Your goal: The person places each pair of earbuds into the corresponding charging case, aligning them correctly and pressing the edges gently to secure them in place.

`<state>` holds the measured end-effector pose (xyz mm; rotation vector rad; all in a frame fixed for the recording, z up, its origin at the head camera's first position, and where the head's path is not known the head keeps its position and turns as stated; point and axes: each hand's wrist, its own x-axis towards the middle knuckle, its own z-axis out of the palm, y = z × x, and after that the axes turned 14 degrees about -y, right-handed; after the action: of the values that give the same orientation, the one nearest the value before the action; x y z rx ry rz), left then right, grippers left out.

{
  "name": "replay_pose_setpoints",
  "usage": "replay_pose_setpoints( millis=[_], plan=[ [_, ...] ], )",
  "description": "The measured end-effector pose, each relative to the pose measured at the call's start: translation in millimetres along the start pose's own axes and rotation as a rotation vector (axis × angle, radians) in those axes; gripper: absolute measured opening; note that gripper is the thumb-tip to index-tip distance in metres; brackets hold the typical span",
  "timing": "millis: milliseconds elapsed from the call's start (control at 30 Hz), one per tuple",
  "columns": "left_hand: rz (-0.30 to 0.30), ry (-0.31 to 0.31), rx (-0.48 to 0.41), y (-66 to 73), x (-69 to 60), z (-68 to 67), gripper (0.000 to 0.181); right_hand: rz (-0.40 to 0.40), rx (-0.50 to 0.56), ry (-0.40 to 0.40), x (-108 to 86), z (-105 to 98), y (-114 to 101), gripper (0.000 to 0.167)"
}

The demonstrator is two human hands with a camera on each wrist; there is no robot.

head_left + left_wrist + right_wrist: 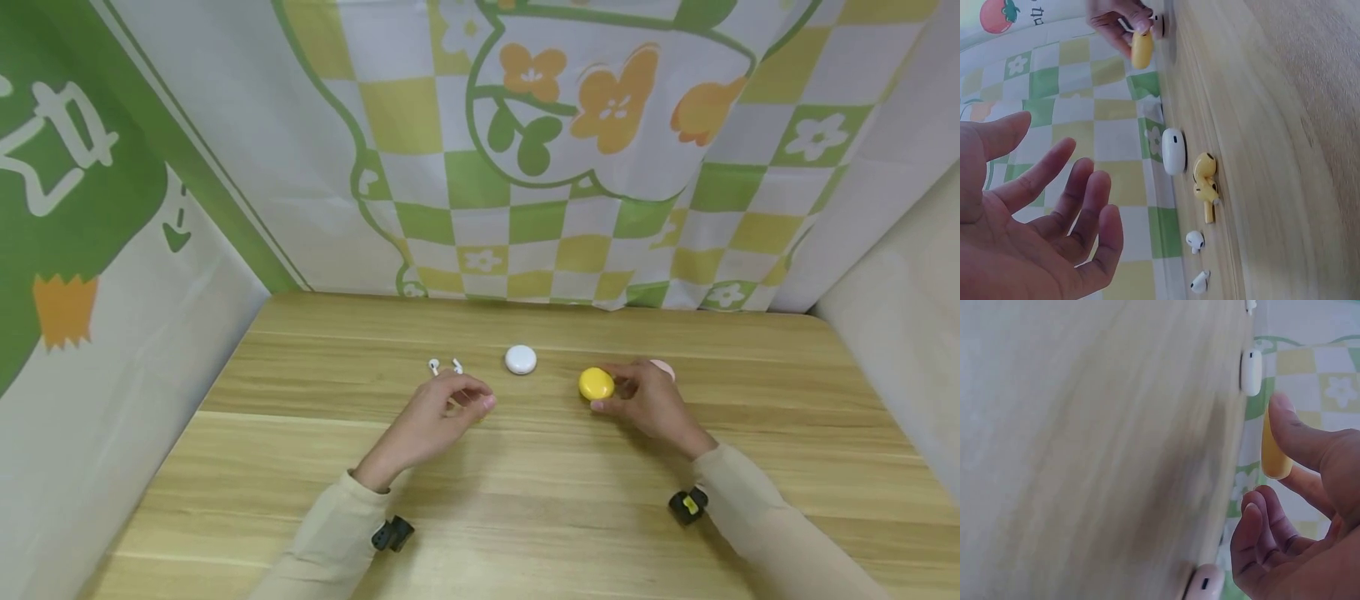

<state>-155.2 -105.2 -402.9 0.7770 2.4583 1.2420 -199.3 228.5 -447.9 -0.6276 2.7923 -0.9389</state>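
Note:
My right hand [654,406] pinches a yellow earbud case [596,384] between thumb and finger, holding it off the table. The right wrist view shows the remaining fingers curled beneath the case. My left hand [437,415] hovers above the table with nothing in it, its fingers loosely bent and spread. Two yellow earbuds [1206,187] lie close together on the wood in the left wrist view; in the head view the left hand hides them. A white earbud case [521,360] sits closed between the two hands.
Two white earbuds [433,366] lie beyond my left hand. A pink earbud case [663,368] rests behind my right hand, partly hidden by it. The wooden table [540,533] ends at a checkered, flower-patterned cloth [536,225] at the back, with cloth walls at both sides.

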Motion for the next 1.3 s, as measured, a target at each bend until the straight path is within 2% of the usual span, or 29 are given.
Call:
replay_pose_setpoints(
  millis=[200, 567, 933, 1300],
  plan=[
    [0.019, 0.040, -0.003, 1.0, 4.5, 7.6, 0.025, -0.028, 0.013, 0.015, -5.6, -1, -16, 0.052],
    [0.022, 0.053, -0.026, 7.8, 9.8, 14.1, 0.020, -0.109, 0.030, 0.034, -10.8, -1, -45, 0.055],
    [0.000, 0.027, -0.059, 9.5, 17.1, 21.2, 0.025, -0.166, 0.052, 0.063, -14.3, 3, -66, 0.053],
    [0.018, -0.031, -0.107, 10.9, 25.7, 28.0, 0.027, -0.205, 0.092, 0.080, -15.3, 10, -77, 0.056]
  ],
)
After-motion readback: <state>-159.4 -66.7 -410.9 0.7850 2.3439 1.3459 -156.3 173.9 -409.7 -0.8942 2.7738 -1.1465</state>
